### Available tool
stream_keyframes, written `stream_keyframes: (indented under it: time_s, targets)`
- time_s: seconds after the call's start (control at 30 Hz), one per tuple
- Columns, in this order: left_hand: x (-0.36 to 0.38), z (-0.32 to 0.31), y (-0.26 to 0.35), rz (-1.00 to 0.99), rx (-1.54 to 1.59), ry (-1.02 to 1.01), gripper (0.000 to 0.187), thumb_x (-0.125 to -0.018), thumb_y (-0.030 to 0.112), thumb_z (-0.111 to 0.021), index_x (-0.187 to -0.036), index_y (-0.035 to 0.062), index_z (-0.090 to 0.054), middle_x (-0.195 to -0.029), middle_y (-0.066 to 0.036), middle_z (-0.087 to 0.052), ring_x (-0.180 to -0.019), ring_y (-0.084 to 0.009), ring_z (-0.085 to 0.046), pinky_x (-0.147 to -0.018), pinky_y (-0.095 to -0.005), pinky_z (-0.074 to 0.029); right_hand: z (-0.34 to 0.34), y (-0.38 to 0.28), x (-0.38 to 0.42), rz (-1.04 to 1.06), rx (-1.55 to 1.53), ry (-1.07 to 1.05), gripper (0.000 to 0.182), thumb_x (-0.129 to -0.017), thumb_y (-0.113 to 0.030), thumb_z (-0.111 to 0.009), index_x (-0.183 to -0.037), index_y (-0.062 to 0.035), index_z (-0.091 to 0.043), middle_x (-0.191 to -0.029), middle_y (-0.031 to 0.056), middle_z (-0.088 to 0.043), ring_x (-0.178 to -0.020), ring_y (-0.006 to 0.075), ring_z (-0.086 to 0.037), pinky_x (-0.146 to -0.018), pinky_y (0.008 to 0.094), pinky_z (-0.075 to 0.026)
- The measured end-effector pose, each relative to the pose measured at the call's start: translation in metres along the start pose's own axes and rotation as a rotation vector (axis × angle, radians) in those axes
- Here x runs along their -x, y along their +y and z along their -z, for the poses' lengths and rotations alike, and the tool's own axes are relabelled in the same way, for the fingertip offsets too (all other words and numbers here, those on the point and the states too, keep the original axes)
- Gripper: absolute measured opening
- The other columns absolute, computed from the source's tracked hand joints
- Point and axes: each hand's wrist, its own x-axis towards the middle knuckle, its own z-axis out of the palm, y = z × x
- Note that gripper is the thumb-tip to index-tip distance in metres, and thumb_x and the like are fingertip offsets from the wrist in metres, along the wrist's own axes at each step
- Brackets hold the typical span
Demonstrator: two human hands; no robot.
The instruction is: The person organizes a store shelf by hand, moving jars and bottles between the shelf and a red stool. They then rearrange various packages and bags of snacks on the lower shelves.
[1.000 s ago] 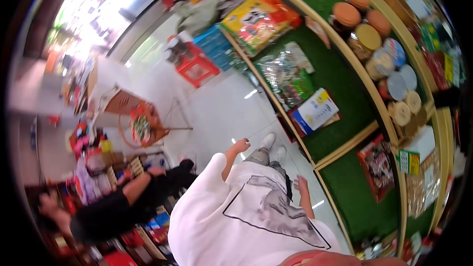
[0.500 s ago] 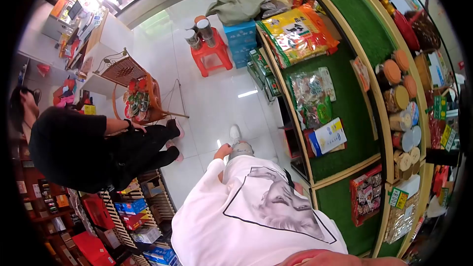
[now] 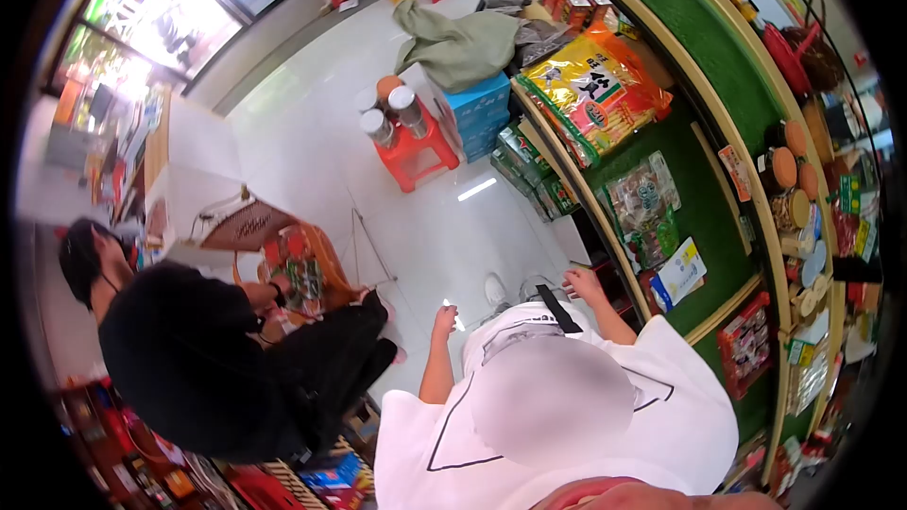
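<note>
My left hand (image 3: pixel 445 320) hangs over the white tiled floor (image 3: pixel 416 255), left of my shirt (image 3: pixel 406 434), its fingers loosely curled with no object visible in them. To the right, my right hand (image 3: pixel 582 284) is held out beside the green-lined shelf (image 3: pixel 619 288), fingers apart and holding nothing. A blue and white packet (image 3: pixel 679 276) and clear bagged goods (image 3: pixel 642 203) lie on that shelf. A large yellow and orange bag (image 3: pixel 595 85) rests further up it. My shoe (image 3: pixel 495 290) shows between my hands.
A red stool (image 3: pixel 419 156) carries metal-lidded jars. At left, a person in black (image 3: pixel 189 359) bends beside a wicker chair (image 3: pixel 326 260) holding packets. Blue boxes (image 3: pixel 477 113) stand near the shelf end. Lidded jars (image 3: pixel 779 170) line the right shelf.
My left hand has moved down and away from my leg. My right hand has come into view. The person in black has leaned in, an arm now at the chair. The view has shifted.
</note>
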Motion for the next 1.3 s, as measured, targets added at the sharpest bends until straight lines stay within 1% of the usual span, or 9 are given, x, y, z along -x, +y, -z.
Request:
stream_keyframes:
  time_s: [0.13, 0.23, 0.43, 0.53, 0.7, 0.87, 0.97, 1.23, 1.3]
  targets:
    - [-0.021, 0.031, 0.082, -0.108, 0.011, -0.012, 0.058, -0.093, 0.043, -0.052, -0.138, 0.0075, -0.043, -0.132, -0.014, -0.056, -0.114, -0.0324, -0.057, -0.092, -0.0467, -0.049, -0.01, 0.004, -0.023, -0.127, 0.056, 0.052, 0.039, -0.088, -0.037, -0.059, -0.113, -0.0064, -0.061, -0.094, 0.0126, -0.07, -0.071, 0.0229, -0.068, -0.059, 0.0379, -0.055]
    - [-0.059, 0.045, 0.146, -0.194, 0.022, 0.057, 0.043, -0.092, 0.038, -0.054, -0.122, 0.0077, -0.056, -0.107, -0.006, -0.063, -0.086, -0.0173, -0.057, -0.072, -0.0368, -0.05, -0.004, 0.022, -0.055, -0.195, 0.091, 0.109, 0.042, -0.084, -0.036, -0.06, -0.108, -0.002, -0.064, -0.091, 0.0146, -0.07, -0.068, 0.0267, -0.068, -0.057, 0.041, -0.057]
    - [-0.111, 0.086, 0.271, -0.201, -0.004, 0.057, 0.041, -0.093, 0.034, -0.054, -0.125, 0.0084, -0.055, -0.119, -0.008, -0.06, -0.101, -0.0241, -0.059, -0.077, -0.0384, -0.051, -0.022, -0.035, -0.107, -0.323, 0.066, 0.234, 0.04, -0.083, -0.036, -0.058, -0.087, 0.0016, -0.069, -0.076, 0.0161, -0.069, -0.059, 0.0289, -0.067, -0.055, 0.0422, -0.056]
    - [-0.128, 0.105, 0.342, -0.284, 0.193, 0.131, 0.04, -0.093, 0.028, -0.053, -0.129, 0.0092, -0.053, -0.124, -0.009, -0.057, -0.11, -0.0273, -0.056, -0.081, -0.0401, -0.051, -0.05, -0.097, -0.172, 0.014, 0.221, 0.419, 0.041, -0.081, -0.036, -0.057, -0.072, 0.0023, -0.069, -0.067, 0.0202, -0.067, -0.06, 0.0335, -0.066, -0.062, 0.0462, -0.055]
    - [-0.144, 0.138, 0.462, -0.456, 0.141, 0.306, 0.035, -0.092, 0.022, -0.051, -0.123, 0.0057, -0.053, -0.124, -0.01, -0.055, -0.107, -0.0262, -0.056, -0.081, -0.0405, -0.051, -0.081, -0.305, -0.197, 0.408, 0.071, 0.275, 0.042, -0.084, -0.037, -0.055, -0.116, -0.0108, -0.065, -0.103, 0.0167, -0.069, -0.09, 0.0326, -0.066, -0.084, 0.0461, -0.051]
    - [-0.204, 0.16, 0.571, -0.754, 0.155, 0.308, 0.035, -0.089, 0.021, -0.058, -0.119, 0.0035, -0.053, -0.121, -0.014, -0.055, -0.103, -0.0267, -0.057, -0.082, -0.0401, -0.051, -0.176, -0.413, -0.298, 0.321, -0.164, 0.113, 0.04, -0.08, -0.039, -0.062, -0.08, 0.0003, -0.069, -0.074, 0.0146, -0.067, -0.064, 0.0277, -0.067, -0.052, 0.041, -0.054]
    - [-0.224, 0.13, 0.625, -0.781, -0.001, 0.147, 0.035, -0.089, 0.021, -0.058, -0.118, 0.0034, -0.053, -0.121, -0.014, -0.055, -0.103, -0.0267, -0.057, -0.082, -0.04, -0.051, -0.217, -0.46, -0.311, 0.312, -0.164, 0.06, 0.038, -0.079, -0.036, -0.062, -0.095, -0.0009, -0.066, -0.075, 0.0128, -0.065, -0.06, 0.0265, -0.065, -0.048, 0.04, -0.054]
    - [-0.264, 0.063, 0.778, -0.798, -0.206, -0.119, 0.036, -0.088, 0.021, -0.06, -0.118, 0.003, -0.053, -0.12, -0.015, -0.055, -0.103, -0.0268, -0.057, -0.082, -0.0398, -0.051, -0.304, -0.577, -0.314, 0.219, -0.245, 0.449, 0.051, -0.079, -0.037, -0.061, -0.119, -0.0037, -0.062, -0.109, 0.0232, -0.067, -0.1, 0.0355, -0.066, -0.082, 0.0481, -0.053]
    - [-0.267, 0.054, 0.798, -0.81, -0.229, -0.148, 0.036, -0.088, 0.02, -0.06, -0.118, 0.0029, -0.053, -0.12, -0.015, -0.055, -0.103, -0.0268, -0.057, -0.082, -0.0397, -0.051, -0.317, -0.598, -0.309, 0.195, -0.275, 0.301, 0.059, -0.081, -0.039, -0.061, -0.13, -0.0056, -0.054, -0.12, 0.0218, -0.062, -0.109, 0.0358, -0.061, -0.089, 0.047, -0.05]
